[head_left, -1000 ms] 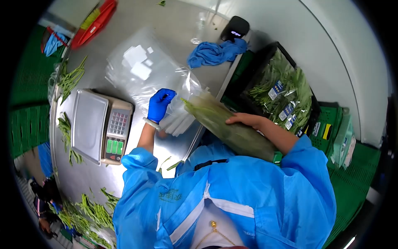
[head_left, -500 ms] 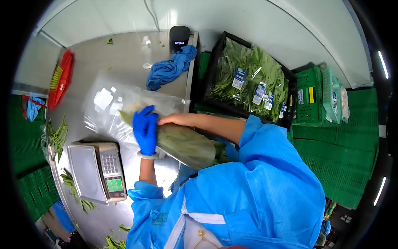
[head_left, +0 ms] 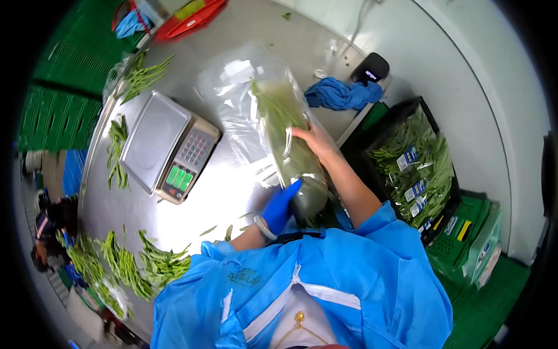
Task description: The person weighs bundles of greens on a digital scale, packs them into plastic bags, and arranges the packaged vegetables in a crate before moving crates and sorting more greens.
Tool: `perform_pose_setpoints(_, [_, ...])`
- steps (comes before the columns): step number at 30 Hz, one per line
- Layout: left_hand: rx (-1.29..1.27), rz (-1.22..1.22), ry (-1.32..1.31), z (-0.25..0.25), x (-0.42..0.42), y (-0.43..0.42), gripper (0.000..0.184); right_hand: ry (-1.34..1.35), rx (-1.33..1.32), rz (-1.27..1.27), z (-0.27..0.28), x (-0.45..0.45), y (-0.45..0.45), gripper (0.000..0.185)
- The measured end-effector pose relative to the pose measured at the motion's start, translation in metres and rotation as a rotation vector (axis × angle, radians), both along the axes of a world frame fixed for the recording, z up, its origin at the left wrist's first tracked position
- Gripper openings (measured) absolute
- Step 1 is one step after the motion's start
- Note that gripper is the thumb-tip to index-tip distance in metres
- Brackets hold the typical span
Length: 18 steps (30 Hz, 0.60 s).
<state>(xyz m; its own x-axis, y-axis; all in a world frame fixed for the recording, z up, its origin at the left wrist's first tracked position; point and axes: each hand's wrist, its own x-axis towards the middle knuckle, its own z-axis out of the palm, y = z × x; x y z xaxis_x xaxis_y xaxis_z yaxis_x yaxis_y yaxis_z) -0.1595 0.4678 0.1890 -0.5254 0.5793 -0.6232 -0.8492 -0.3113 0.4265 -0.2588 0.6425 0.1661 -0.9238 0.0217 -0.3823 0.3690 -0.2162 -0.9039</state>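
A clear plastic bag of leafy greens point(head_left: 290, 157) lies slanted in front of me, its near end close to my apron. My right hand point(head_left: 315, 141), bare, is closed around the bag's right side, with the thumb lying on top of the film. At the bag's near left edge, my left hand point(head_left: 278, 210) in a blue glove grips it, the thumb over the film and the other fingers mostly hidden. Flat clear bags point(head_left: 232, 110) with white labels are spread beside and under the filled one.
A weighing scale point(head_left: 168, 148) stands to the left. Loose greens point(head_left: 165, 259) lie on the steel table point(head_left: 215, 168). A black crate point(head_left: 378, 168) of labelled, bagged greens is at right. A blue cloth point(head_left: 343, 93) and a dark clock point(head_left: 370, 68) sit at the back. Another person point(head_left: 49, 230) is far left.
The view has turned, shifting the scale and crate. My left hand has moved from the bag's far end to its near end. The right hand still holds the bag, which now points farther away from me.
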Motion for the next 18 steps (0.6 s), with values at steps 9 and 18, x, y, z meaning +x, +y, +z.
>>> perform_pose_setpoints(9, [0.07,-0.072,-0.193,0.005,0.007,-0.038,0.056,-0.085,0.067,0.097,0.013,0.014,-0.032,0.058])
perform_pose_setpoints(18, [-0.091,0.127,0.098,0.048,-0.009,-0.092,0.049,0.219,0.328,0.037,0.071,0.064,-0.045,0.05])
